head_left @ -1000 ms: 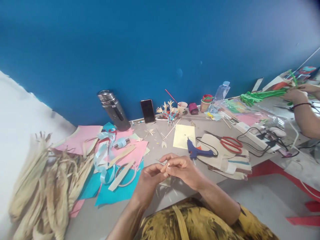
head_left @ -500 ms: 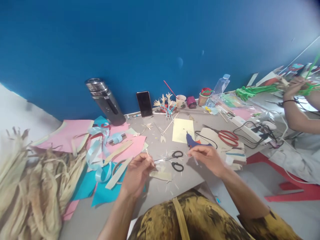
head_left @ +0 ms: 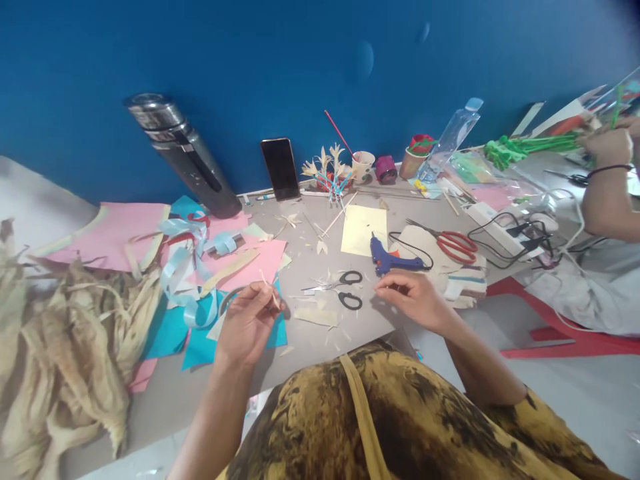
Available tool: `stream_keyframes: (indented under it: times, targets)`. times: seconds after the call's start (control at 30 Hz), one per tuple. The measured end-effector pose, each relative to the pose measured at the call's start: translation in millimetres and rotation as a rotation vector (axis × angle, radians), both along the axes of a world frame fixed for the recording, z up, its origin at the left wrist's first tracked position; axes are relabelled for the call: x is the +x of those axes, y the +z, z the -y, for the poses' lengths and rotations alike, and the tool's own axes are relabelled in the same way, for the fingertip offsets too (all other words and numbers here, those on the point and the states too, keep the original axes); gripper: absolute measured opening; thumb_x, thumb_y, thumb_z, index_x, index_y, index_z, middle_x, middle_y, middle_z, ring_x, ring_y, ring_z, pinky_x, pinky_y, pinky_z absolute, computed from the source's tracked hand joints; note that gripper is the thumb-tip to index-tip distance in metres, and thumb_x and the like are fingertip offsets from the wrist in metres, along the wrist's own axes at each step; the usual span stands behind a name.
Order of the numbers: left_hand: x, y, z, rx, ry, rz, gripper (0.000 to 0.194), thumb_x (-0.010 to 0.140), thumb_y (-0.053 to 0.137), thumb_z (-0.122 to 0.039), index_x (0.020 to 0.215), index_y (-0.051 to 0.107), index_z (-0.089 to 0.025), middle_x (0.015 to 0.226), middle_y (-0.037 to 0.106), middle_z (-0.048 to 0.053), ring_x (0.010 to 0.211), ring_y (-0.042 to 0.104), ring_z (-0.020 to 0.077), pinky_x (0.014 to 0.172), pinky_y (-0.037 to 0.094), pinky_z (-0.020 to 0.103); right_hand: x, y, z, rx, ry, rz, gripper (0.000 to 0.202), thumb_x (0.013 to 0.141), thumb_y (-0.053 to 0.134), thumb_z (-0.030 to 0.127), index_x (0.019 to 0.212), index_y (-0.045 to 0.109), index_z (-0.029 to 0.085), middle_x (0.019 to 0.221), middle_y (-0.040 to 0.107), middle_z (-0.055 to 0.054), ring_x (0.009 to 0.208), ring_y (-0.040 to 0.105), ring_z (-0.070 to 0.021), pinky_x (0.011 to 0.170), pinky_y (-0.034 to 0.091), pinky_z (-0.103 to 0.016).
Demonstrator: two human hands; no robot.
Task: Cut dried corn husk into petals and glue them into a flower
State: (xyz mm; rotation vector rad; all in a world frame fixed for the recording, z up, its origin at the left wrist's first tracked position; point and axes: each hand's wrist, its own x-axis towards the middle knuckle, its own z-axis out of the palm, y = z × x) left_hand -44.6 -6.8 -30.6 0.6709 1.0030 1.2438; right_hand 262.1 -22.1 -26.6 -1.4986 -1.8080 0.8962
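Note:
My left hand (head_left: 250, 320) is closed in a pinch on a thin pale strip of corn husk (head_left: 265, 279), held above the blue paper at the table's front. My right hand (head_left: 410, 297) hovers to the right of the black-handled scissors (head_left: 351, 301), its thumb and fingertips pressed together; whatever they hold, if anything, is too small to make out. The scissors lie partly open between the two hands among husk scraps. In front of them is a flat piece of husk (head_left: 316, 316). Just beyond my right hand rests a blue glue gun (head_left: 393, 260).
Dried corn husks (head_left: 75, 347) are heaped at left, beside pink paper (head_left: 115, 233) and light-blue ribbon (head_left: 173, 280). Along the wall stand a thermos (head_left: 187, 160), a phone (head_left: 280, 169), husk flowers (head_left: 327, 173) and a bottle (head_left: 453, 137). Red-handled scissors (head_left: 457, 247) lie right. A co-worker's hand (head_left: 607, 147) holds green stems.
My left hand has drawn back left and away from the scissors with the strip. The small strip at my right fingertips no longer shows. The view has tilted downward.

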Motion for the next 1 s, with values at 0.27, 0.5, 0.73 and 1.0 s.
stream_keyframes:
  times: [0.27, 0.5, 0.73, 1.0]
  targets:
    - [3, -3.6, 4, 0.021, 0.004, -0.134, 0.021, 0.070, 0.081, -0.030, 0.066, 0.065, -0.017, 0.063, 0.059, -0.001, 0.062, 0.053, 0.0119, 0.062, 0.043, 0.025, -42, -0.6, -4, 0.011, 0.181, 0.459, 0.018, 0.095, 0.057, 0.024, 0.088, 0.073, 0.020, 0.090, 0.073, -0.006, 0.086, 0.066, -0.0194, 0.071, 0.039, -0.027]
    - [0, 0.0, 5, 0.004, -0.001, -0.147, 0.018, 0.069, 0.080, -0.027, 0.066, 0.064, -0.017, 0.062, 0.058, -0.001, 0.060, 0.053, 0.0116, 0.060, 0.042, 0.024, -55, -5.3, -12, -0.057, 0.154, 0.728, 0.008, 0.089, 0.063, 0.023, 0.083, 0.068, 0.021, 0.087, 0.071, -0.006, 0.080, 0.064, -0.0199, 0.059, 0.029, -0.027]
    - [-2, -11.0, 4, 0.006, 0.106, -0.244, 0.016, 0.070, 0.078, -0.025, 0.069, 0.063, -0.018, 0.057, 0.056, -0.003, 0.055, 0.050, 0.0103, 0.058, 0.039, 0.024, -44, -9.9, -14, -0.171, 0.027, 0.131, 0.009, 0.085, 0.062, 0.027, 0.082, 0.064, 0.020, 0.069, 0.064, -0.001, 0.063, 0.055, -0.0164, 0.058, 0.033, -0.027]
    - [3, -1.4, 3, 0.078, 0.095, -0.310, 0.016, 0.074, 0.075, -0.026, 0.068, 0.062, -0.018, 0.060, 0.056, -0.002, 0.058, 0.049, 0.0104, 0.059, 0.037, 0.023, -30, -5.3, -5, -0.659, 0.169, -0.950, 0.043, 0.066, 0.087, 0.042, 0.096, 0.069, 0.016, 0.066, 0.051, 0.002, 0.050, 0.031, -0.0073, 0.049, 0.019, -0.024]
